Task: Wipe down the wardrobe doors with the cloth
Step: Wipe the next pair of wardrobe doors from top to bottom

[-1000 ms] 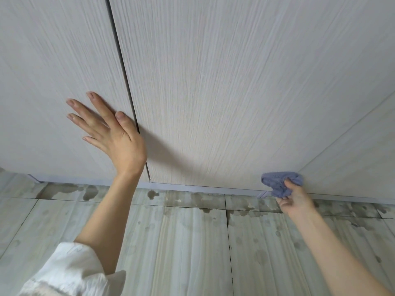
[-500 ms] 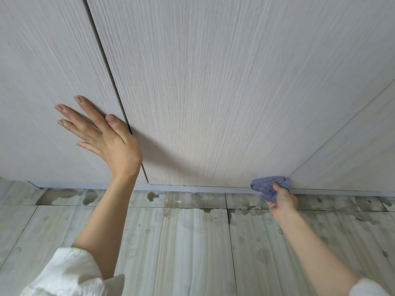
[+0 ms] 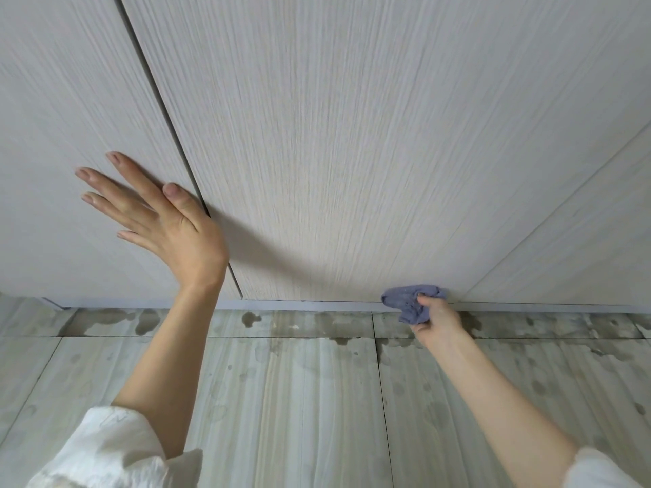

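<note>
Cloth (image 3: pixel 412 301) slid left along door base, left hand (image 3: pixel 165 223) flat

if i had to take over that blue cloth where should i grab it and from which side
Grab the bunched upper lobe of the blue cloth, coming from the left. That part sticks out free against the bottom edge of the wardrobe door, while the right hand grips the cloth's lower right portion, blocking that side.

matt woodgrain doors (image 3: pixel 352 135), soft cloth (image 3: pixel 405 297), stained floor tiles (image 3: pixel 299 399)
</note>
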Demonstrator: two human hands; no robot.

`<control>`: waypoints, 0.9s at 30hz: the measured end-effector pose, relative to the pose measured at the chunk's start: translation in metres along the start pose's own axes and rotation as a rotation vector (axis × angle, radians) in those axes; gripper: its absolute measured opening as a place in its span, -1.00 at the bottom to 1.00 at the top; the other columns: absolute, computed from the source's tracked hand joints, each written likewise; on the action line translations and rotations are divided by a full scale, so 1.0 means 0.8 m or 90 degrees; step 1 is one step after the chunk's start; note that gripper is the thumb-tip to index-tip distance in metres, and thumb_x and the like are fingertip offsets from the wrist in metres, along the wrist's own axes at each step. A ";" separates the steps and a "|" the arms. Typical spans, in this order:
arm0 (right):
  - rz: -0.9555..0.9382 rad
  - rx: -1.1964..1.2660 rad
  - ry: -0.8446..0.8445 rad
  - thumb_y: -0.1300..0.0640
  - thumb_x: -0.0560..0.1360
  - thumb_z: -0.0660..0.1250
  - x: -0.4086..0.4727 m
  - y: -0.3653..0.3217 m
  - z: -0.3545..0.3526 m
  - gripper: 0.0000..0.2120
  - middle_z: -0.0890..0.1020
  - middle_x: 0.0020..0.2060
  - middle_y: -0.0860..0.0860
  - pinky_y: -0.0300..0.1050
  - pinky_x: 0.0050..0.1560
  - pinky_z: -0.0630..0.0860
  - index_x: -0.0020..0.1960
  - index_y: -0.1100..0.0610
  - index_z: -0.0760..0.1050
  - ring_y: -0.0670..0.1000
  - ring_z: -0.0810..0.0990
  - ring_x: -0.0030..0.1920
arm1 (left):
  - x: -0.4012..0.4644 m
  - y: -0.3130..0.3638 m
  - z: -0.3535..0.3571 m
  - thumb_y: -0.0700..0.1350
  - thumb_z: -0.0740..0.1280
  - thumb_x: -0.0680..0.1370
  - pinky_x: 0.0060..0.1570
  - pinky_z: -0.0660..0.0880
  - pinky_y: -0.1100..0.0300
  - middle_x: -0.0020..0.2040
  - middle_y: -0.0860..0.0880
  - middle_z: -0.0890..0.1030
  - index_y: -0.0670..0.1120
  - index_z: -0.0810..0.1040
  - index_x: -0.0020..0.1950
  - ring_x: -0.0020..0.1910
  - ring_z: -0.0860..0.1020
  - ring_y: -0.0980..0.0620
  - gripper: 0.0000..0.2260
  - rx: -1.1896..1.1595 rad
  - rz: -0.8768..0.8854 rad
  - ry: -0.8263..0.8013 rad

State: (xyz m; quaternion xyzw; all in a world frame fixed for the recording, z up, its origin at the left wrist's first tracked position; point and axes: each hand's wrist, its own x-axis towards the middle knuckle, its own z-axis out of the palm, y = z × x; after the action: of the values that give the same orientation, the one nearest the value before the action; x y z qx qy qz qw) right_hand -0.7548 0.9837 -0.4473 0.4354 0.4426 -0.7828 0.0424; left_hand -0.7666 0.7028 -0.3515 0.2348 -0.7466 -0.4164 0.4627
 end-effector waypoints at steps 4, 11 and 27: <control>0.045 -0.011 0.012 0.34 0.61 0.08 0.000 0.005 0.016 -0.73 0.57 -0.36 0.10 -0.22 -0.74 0.37 -0.25 0.22 0.35 0.05 0.61 -0.40 | -0.001 0.000 -0.001 -0.06 -0.07 0.68 0.35 -0.15 -0.35 0.53 -0.31 -0.13 -0.20 -0.04 0.55 0.50 -0.18 -0.31 -0.53 0.005 0.008 -0.008; 0.044 0.020 -0.115 0.43 0.53 0.18 -0.050 0.003 0.052 -0.84 0.55 -0.38 0.16 -0.16 -0.61 0.50 -0.18 0.28 0.44 0.01 0.54 -0.61 | -0.002 -0.001 0.000 -0.09 -0.06 0.68 0.36 -0.15 -0.34 0.52 -0.35 -0.11 -0.23 -0.01 0.54 0.50 -0.16 -0.34 -0.53 0.009 0.013 -0.001; 0.115 -0.051 -0.137 0.49 0.50 0.14 -0.066 0.048 0.112 -0.84 0.53 -0.28 0.20 -0.15 -0.64 0.48 -0.08 0.35 0.47 0.06 0.54 -0.63 | 0.001 -0.010 -0.004 -0.12 -0.01 0.68 0.36 -0.19 -0.30 0.53 -0.33 -0.12 -0.21 -0.02 0.55 0.50 -0.18 -0.32 -0.54 0.013 0.025 -0.025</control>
State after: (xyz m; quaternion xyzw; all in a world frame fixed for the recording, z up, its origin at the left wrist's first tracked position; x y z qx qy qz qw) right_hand -0.7626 0.8780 -0.4141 0.3852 0.4252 -0.7997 0.1771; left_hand -0.7644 0.6965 -0.3569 0.2170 -0.7642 -0.4040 0.4535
